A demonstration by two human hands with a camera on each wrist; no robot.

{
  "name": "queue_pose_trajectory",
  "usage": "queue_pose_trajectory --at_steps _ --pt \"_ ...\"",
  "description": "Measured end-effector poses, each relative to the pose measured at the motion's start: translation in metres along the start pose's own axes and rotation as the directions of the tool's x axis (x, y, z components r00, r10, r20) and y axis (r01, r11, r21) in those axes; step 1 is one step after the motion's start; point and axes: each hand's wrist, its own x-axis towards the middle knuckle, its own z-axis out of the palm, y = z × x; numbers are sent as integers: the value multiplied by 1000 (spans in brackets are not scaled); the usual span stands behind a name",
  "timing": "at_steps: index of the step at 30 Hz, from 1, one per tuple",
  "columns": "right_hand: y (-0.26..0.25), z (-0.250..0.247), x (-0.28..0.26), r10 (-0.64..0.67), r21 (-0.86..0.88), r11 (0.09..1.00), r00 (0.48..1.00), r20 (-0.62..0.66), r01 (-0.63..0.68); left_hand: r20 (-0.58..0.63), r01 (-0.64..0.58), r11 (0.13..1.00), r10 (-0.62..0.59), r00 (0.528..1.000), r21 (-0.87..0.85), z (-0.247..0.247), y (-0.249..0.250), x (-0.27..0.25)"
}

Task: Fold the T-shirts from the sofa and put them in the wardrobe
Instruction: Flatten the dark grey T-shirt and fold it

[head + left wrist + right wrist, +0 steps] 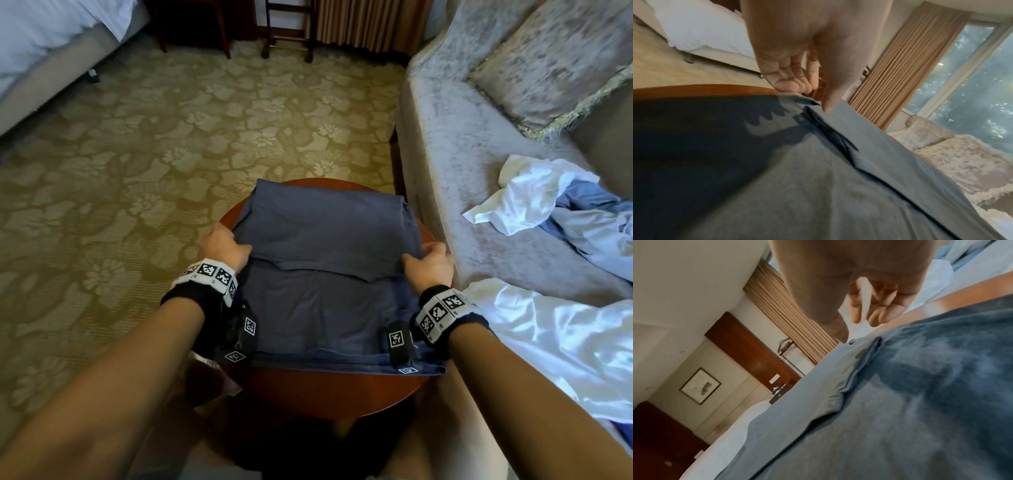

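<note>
A blue-grey T-shirt point(325, 233) lies flat on a round wooden table point(329, 394), its far part folded toward me into a flap. My left hand point(224, 248) is at the flap's left corner and my right hand point(430, 263) at its right corner. In the left wrist view the left hand point(813, 95) has its thumb tip on the T-shirt point(818, 178), while the fingers hang loosely curled over the table point(705, 89) rim. In the right wrist view the right hand point(857, 327) touches the corner of the T-shirt point(900, 402) with its thumb, its fingers free of the cloth.
A pale sofa point(462, 171) stands close on the right, with crumpled white and light-blue garments point(534, 198), a cushion point(555, 68) and a white cloth point(565, 342). A bed point(51, 44) is at far left. Patterned carpet point(171, 137) lies beyond the table, and chair legs point(287, 34) stand at the back.
</note>
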Motion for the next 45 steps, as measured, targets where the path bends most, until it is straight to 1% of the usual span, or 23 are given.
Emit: queue_pose_trajectory --at_steps 2,3,4,6,7,8,10,12,15,17,19,21,25,27,29,30,32,33,36,39,41,43,45 --pt "-7 4 -6 -158 -24 987 987 28 159 8 -140 989 141 990 -42 0 2 -7" --pt "-12 8 -12 -238 -52 969 968 80 243 79 -208 978 210 975 -35 3 1 -10" --pt "-13 14 -16 -317 -73 941 935 161 332 189 -277 961 272 943 1 8 -1 -16" --pt "-10 27 -28 -353 -120 898 856 378 423 392 -397 908 319 863 134 16 -5 -27" --pt "-9 30 -35 -305 -169 894 839 450 415 424 -423 888 318 848 181 18 -7 -31" --pt "-7 31 -39 -272 -219 886 841 467 408 431 -426 883 312 847 198 19 -8 -33" --pt "-5 28 -41 -230 -280 890 884 407 360 426 -392 905 294 855 163 16 -8 -32" --pt "-5 22 -41 -198 -276 908 904 378 315 411 -371 920 291 864 129 8 -8 -31" --pt "-2 13 -39 -190 -204 938 910 369 279 265 -329 940 296 918 89 -3 -15 -31" --pt "3 9 -41 -200 -128 960 928 316 250 149 -277 958 263 953 79 -5 -25 -30" --pt "8 6 -44 -227 -46 968 938 262 247 81 -241 969 236 968 54 -6 -32 -30" --pt "8 7 -49 -242 15 969 935 260 247 94 -248 969 245 965 16 -6 -33 -35" --pt "5 18 -55 -263 47 964 920 292 260 236 -309 951 304 923 -18 -3 -22 -50" --pt "1 23 -60 -286 66 958 909 303 279 181 -286 958 285 941 -23 1 -18 -53" --pt "-2 27 -65 -307 71 951 899 311 300 51 -209 978 208 977 14 4 -19 -51" --pt "-3 28 -66 -313 74 949 898 310 306 13 -132 990 132 991 43 3 -21 -49" --pt "-1 27 -68 -313 67 949 899 306 308 4 -1 998 0 1000 63 -1 -30 -44" --pt "1 26 -68 -311 60 950 899 308 308 7 18 998 -19 1000 67 -3 -37 -40" --pt "8 17 -67 -283 19 956 904 320 293 40 -82 995 80 996 60 -10 -51 -41" --pt "17 2 -65 -245 -26 965 930 273 261 174 -156 988 154 973 1 -19 -60 -54" --pt "25 -12 -65 -200 -44 977 963 179 211 104 -61 998 64 993 -31 -25 -70 -59" --pt "38 -25 -62 -89 -28 996 996 23 90 8 108 989 -107 994 -99 -31 -82 -60" --pt "52 -35 -63 75 -9 997 996 -43 -75 45 276 956 -272 961 -102 -32 -95 -63"
